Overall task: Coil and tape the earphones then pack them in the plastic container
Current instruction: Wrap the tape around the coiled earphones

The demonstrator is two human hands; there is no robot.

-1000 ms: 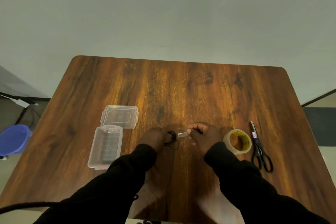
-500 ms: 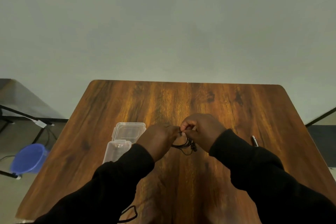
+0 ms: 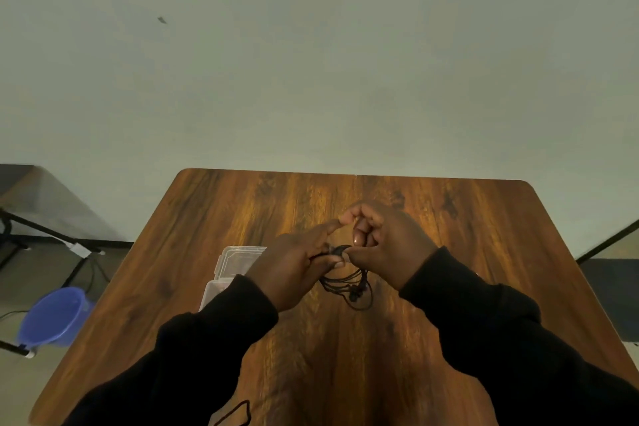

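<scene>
The black coiled earphones [image 3: 352, 287] hang in loops above the wooden table [image 3: 484, 225], pinched at the top between both hands. My left hand [image 3: 294, 266] grips the bundle from the left with its fingers closed on the cord. My right hand [image 3: 383, 242] holds the same spot from the right, thumb and fingers pressed on the wrap. Any tape there is too small to make out. The clear plastic container [image 3: 238, 259] lies open on the table to the left, mostly hidden behind my left wrist.
A blue bucket [image 3: 55, 318] stands on the floor left of the table beside black metal legs [image 3: 38, 235] and cables. A plain wall fills the upper view. The tape roll and scissors are hidden behind my right sleeve.
Both hands have lifted the earphones up off the table and come together on the coil. The camera has tilted upward, so the tape roll and scissors have dropped out of sight.
</scene>
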